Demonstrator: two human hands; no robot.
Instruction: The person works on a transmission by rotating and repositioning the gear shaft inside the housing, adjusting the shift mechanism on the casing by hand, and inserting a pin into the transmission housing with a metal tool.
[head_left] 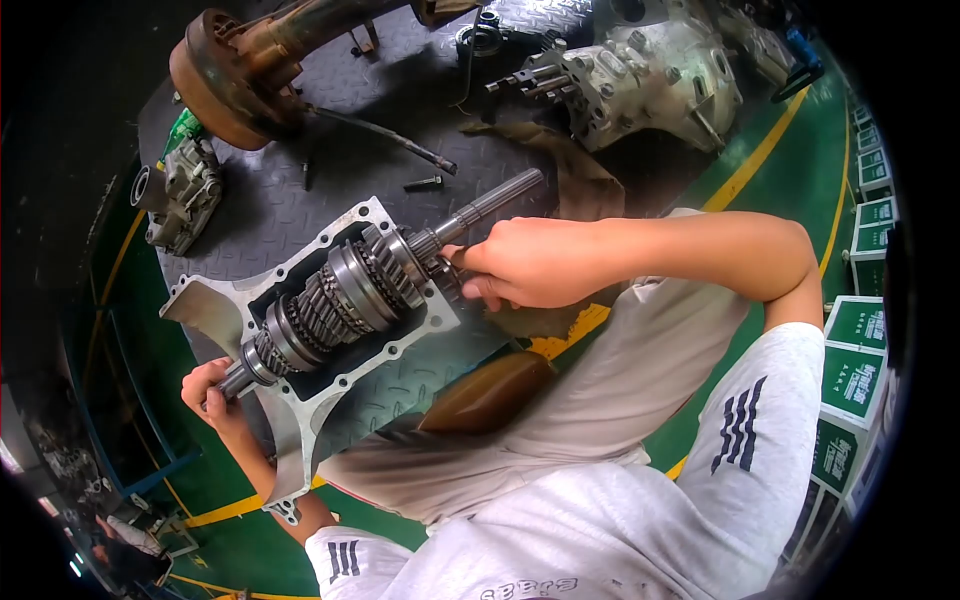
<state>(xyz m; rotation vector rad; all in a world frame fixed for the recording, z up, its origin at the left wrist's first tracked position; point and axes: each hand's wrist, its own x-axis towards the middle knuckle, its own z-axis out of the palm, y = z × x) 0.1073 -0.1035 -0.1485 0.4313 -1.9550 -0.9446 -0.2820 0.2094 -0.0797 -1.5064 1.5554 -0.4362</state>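
A gear shaft (345, 290) with several gears and synchro rings lies in an open aluminium gearbox housing half (305, 412). Its splined end (500, 198) juts out at the upper right. My left hand (208, 388) is closed round the shaft's short lower-left end, just outside the housing wall. On the opposite side, my right hand (515, 265) has its fingers curled against the underside of the shaft, beside the bearing (405, 258). Its fingertips are partly hidden there.
Beyond the housing, a rusty drum-ended axle (225, 80) rests on the black treadplate bench (350, 185). A bolt (424, 183) and a rag (575, 165) lie nearby. Another gearbox casing (650, 75) stands at the upper right, a smaller casting (187, 195) at the left. Green-and-white boxes (855, 385) line the right.
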